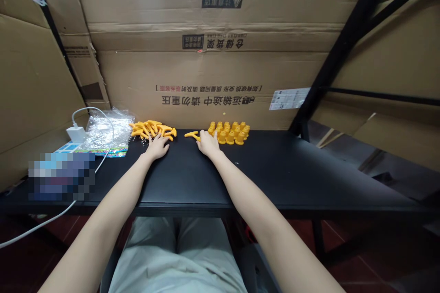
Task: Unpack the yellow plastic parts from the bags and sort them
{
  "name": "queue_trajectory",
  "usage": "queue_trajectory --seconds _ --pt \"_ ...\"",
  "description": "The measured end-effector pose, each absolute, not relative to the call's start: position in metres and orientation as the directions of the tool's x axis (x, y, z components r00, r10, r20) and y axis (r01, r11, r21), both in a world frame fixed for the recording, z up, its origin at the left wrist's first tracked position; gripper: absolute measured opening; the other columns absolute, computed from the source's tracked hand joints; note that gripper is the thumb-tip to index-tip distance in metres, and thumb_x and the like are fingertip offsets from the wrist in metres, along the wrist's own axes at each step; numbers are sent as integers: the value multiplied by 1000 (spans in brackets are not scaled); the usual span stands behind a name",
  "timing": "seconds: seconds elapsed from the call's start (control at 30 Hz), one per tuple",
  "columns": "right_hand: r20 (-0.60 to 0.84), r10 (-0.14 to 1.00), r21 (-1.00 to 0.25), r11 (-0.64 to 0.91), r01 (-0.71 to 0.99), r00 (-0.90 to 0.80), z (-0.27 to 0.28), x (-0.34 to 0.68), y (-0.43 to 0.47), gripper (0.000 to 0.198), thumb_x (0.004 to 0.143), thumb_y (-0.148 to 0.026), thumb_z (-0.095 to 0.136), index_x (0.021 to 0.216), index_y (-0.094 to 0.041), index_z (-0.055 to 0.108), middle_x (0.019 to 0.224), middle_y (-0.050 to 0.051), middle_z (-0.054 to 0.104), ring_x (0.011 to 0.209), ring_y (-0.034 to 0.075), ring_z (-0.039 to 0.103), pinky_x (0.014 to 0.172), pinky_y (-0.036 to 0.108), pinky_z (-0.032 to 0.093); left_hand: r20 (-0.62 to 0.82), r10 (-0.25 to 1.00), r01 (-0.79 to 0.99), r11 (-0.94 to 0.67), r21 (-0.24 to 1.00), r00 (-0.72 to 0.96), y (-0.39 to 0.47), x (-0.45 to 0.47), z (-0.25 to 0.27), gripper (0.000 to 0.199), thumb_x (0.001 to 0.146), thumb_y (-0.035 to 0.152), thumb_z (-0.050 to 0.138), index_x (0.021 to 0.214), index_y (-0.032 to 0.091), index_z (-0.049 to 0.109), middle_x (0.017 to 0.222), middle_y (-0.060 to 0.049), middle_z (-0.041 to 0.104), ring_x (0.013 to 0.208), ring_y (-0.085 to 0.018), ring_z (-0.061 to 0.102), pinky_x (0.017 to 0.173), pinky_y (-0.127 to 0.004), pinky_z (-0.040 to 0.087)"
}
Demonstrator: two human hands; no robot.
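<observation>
**One Bump Away**

One yellow handle (pixel 190 134) lies at our right hand (pixel 209 143), its fingers curled over the worktop (pixel 185 178), grip unclear. Our left hand (pixel 157 147) rests with fingers loosely spread at the handle pile (pixel 147 127), any hold hidden. A sideways right-hand nudge could topple the yellow cups (pixel 235 133) just beside it.

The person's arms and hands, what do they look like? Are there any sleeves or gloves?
No sleeves show: the left arm and right arm are bare as far as the picture shows. The left hand and right hand wear no gloves. I see no watch or bracelet; rings would be too small to tell.
</observation>
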State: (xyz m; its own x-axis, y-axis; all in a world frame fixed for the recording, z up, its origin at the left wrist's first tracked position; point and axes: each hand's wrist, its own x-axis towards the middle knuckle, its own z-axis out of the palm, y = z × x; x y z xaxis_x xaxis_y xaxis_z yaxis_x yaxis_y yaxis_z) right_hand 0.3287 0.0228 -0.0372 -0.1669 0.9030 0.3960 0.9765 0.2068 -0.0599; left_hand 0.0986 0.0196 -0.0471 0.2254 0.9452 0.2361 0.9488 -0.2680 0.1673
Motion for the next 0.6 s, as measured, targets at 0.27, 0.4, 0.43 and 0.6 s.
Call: queue_trajectory --seconds 0.27,0.4,0.43,0.6 --pt "488 847 -50 270 962 -212 -33 328 20 28 90 -14 43 113 -11 59 107 17 66 103 30 60 111 61 12 465 842 900 -395 185 274 17 98 -38 49 87 22 44 136 23 47 137 -11 54 132 -26 43 115 -58 16" --pt "648 713 -56 395 917 -268 -24 321 15 39 93 -17 39 129 -12 52 115 17 63 107 28 57 112 61 13 641 711 853 -495 165 289 11 105 -31 57 89 25 46 145 20 35 142 -14 48 131 -26 45 111 -51 30" --pt "677 671 -44 449 893 -304 -22 318 13 40 93 -17 39 131 -13 51 117 16 63 108 28 56 113 61 12 659 696 849 -503 163 285 9 108 -30 57 90 27 46 146 20 34 142 -15 46 129 -26 46 109 -48 34" --pt "721 505 40 654 755 -475 -21 306 9 37 94 -16 38 128 -18 53 119 13 62 114 24 54 114 62 10 629 753 875 -423 236 194 2 112 -25 46 94 29 40 140 24 43 127 -11 60 110 -22 60 92 -34 48"
